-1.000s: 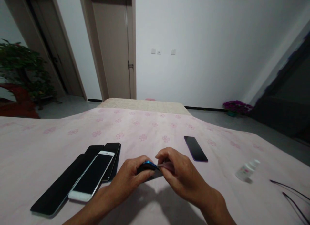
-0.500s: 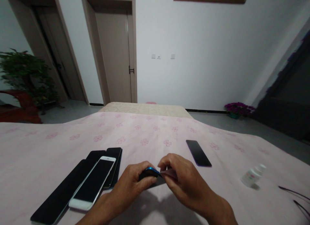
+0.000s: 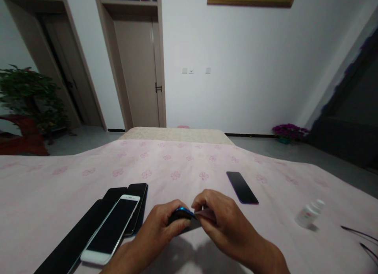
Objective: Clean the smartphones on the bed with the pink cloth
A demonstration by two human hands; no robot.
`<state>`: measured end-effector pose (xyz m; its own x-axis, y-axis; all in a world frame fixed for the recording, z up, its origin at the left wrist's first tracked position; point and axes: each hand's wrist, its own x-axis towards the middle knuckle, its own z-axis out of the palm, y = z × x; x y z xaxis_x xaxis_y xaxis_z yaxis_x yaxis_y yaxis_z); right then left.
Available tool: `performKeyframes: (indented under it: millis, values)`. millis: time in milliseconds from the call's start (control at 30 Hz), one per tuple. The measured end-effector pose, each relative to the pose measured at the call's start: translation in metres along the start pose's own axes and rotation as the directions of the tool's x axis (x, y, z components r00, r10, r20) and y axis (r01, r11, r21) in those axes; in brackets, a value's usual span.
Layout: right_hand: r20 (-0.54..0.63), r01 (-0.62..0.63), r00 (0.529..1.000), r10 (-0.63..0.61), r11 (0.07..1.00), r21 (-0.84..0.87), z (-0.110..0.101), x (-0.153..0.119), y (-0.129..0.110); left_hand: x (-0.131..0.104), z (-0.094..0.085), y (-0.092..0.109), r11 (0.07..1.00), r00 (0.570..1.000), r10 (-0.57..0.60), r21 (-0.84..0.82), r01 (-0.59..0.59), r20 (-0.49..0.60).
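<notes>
Low over the tablecloth, my left hand (image 3: 161, 224) is closed around a phone (image 3: 183, 210) with a shiny blue edge, tilted so that its face is mostly hidden. My right hand (image 3: 223, 217) pinches a small brownish-purple cloth (image 3: 207, 214) against the phone's right edge. To the left of my left hand lies a white phone (image 3: 114, 226), resting on several black phones (image 3: 75, 232). Farther off, beyond my right hand, another dark phone (image 3: 242, 188) lies flat.
A white bottle (image 3: 309, 214) stands at the right on the pink flowered tablecloth (image 3: 189, 167). Two thin dark arms, perhaps of eyeglasses (image 3: 358, 232), reach in at the right edge. Past the table are a door (image 3: 137, 69), a wall and potted plants.
The view has tipped up slightly, so the phones at left sit lower in it. Both hands keep their hold on the phone and the cloth, almost unmoved.
</notes>
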<state>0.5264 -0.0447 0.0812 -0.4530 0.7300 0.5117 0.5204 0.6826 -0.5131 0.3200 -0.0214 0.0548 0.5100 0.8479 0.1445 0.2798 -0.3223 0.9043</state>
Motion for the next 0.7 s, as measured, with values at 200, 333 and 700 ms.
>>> performKeyframes:
  millis: [200, 333, 700]
  values:
    - [-0.018, 0.002, 1.000, -0.002, 1.000, 0.005, 0.0001, -0.0002, -0.0011, 0.0012, -0.0002, -0.0012, 1.000, 1.000, -0.002, 0.007, 0.002, -0.002]
    - [-0.006, -0.004, 1.000, 0.004, 1.000, 0.011, -0.0009, 0.0004, -0.0020, 0.0008, 0.0003, -0.0024, 1.000, 1.000, -0.007, 0.003, 0.007, 0.004]
    - [-0.026, -0.029, 0.999, 0.029, 0.999, 0.032, 0.0013, 0.0013, -0.0003, -0.0003, -0.0002, -0.0011, 1.000, 1.000, 0.003, 0.004, -0.003, 0.000]
